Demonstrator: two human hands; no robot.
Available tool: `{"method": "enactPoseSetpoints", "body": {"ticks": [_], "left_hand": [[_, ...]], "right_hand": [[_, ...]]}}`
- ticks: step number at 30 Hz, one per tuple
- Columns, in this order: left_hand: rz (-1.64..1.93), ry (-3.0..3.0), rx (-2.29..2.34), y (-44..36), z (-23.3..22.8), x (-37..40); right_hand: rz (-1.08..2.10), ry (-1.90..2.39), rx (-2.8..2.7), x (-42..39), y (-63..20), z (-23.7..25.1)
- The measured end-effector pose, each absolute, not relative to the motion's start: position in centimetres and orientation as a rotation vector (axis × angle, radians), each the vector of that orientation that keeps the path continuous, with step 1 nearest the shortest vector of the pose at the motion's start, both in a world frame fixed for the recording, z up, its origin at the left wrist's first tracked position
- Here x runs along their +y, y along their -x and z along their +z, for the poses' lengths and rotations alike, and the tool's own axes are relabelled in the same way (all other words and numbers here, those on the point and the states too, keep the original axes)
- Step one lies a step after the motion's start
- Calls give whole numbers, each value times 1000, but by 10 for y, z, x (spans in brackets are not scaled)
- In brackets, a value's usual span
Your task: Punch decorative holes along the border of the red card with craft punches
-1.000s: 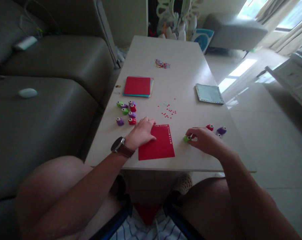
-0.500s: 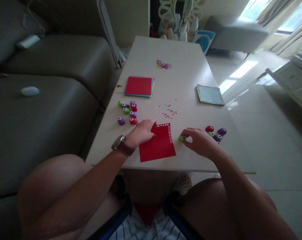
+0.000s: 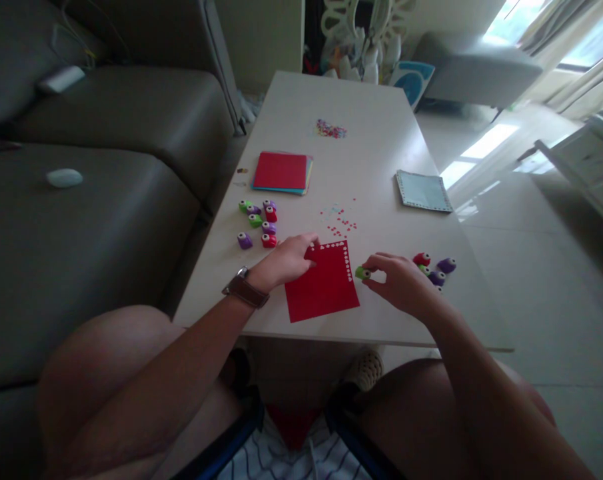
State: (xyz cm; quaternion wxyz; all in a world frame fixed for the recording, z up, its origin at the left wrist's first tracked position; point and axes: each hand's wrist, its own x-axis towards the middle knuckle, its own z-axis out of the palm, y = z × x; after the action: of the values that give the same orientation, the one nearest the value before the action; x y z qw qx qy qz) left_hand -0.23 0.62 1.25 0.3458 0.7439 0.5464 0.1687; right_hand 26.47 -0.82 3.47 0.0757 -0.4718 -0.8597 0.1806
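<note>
A sheet of red paper (image 3: 321, 287) lies near the front edge of the table, with small punched holes along its far edge and the upper part of its right edge. My left hand (image 3: 292, 259) grips its far left corner, fingers across the edge and thumb on the sheet. Between the thumb and fingers of my right hand (image 3: 398, 277) is a small green craft punch (image 3: 362, 273), close beside the paper's right edge. Red, green and purple punches (image 3: 437, 277) stand just right of that hand. More punches (image 3: 255, 220) are grouped beyond my left hand.
Small red and pale blue paper cutouts (image 3: 342, 223) lie beyond the sheet. Farther off are stacked coloured papers (image 3: 280, 171), a pile of multicoloured bits (image 3: 331, 129) and a pale blue sheet with a punched border (image 3: 424, 191). A grey sofa (image 3: 96, 220) flanks the table's left side.
The red sheet has slid slightly right and turned a little under my left hand. The green punch in my right hand is now closer to the sheet's right edge.
</note>
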Motion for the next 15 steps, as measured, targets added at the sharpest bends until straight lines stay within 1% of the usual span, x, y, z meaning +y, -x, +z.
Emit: {"method": "enactPoseSetpoints", "body": {"ticks": [15], "left_hand": [[460, -1906, 1413, 1, 12, 6]], "right_hand": [[528, 1388, -2620, -10, -263, 34]]}}
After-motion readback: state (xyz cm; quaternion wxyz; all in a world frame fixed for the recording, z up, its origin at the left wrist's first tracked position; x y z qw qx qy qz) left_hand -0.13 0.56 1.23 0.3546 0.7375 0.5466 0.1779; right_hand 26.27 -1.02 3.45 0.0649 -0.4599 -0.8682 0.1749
